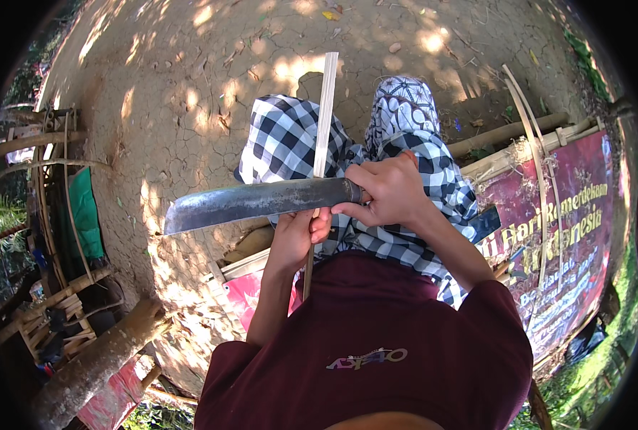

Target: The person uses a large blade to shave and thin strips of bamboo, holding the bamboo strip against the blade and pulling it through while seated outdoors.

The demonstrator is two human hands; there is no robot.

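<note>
My right hand (390, 190) is wrapped round the handle of a machete (261, 203). Its wide dark blade points left, lying across a pale, narrow strip of split bamboo or wood (324, 125). Below the blade, my left hand (295, 238) is closed round the lower part of that strip, partly hidden by the metal. The strip runs from near my shirt, up between my knees and beyond them. Where blade and strip cross, the blade covers part of the strip; whether the edge cuts into it I cannot tell.
My legs are covered in black-and-white checked cloth (283, 132). To the right, a dark red banner (584, 193) covers a low seat, with long thin strips (530, 136) on it. A thick log (93, 369) and a pole frame with green cloth (84, 215) stand left. Cracked soil (183, 86) lies ahead.
</note>
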